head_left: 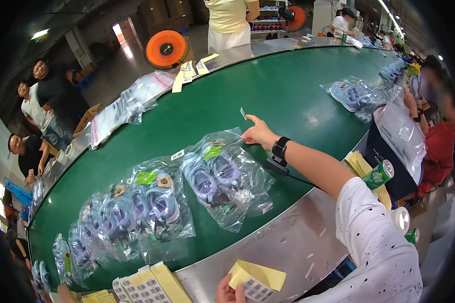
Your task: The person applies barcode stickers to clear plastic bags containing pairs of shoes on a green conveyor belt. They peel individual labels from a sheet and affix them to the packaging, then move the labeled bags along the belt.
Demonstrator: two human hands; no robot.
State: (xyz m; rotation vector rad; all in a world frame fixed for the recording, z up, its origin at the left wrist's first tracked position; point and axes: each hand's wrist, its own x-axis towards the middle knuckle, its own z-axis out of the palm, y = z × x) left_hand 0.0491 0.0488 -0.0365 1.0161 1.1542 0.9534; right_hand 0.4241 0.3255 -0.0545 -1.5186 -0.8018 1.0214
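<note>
My left hand (231, 292) pinches a folded yellow sheet of barcode labels (258, 279) at the lower edge, above the metal ledge. Stretched over the green belt, my right hand (261, 133) carries a small white label (243, 113) at its index fingertip. Its thumb side is at the upper corner of a clear bag holding a pair of light blue and purple shoes (212, 174). A white barcode label (177, 155) shows at that bag's upper left. More bagged shoes (154, 202) lie in a row to the left, some with green and brown tags.
Label sheets (149, 285) lie on the near ledge. Clear bags (121, 113) and yellow strips (189, 73) line the far edge. On the right are a dark box (394, 151), a green can (379, 174) and bagged shoes (351, 93). Co-workers stand around the belt (278, 96).
</note>
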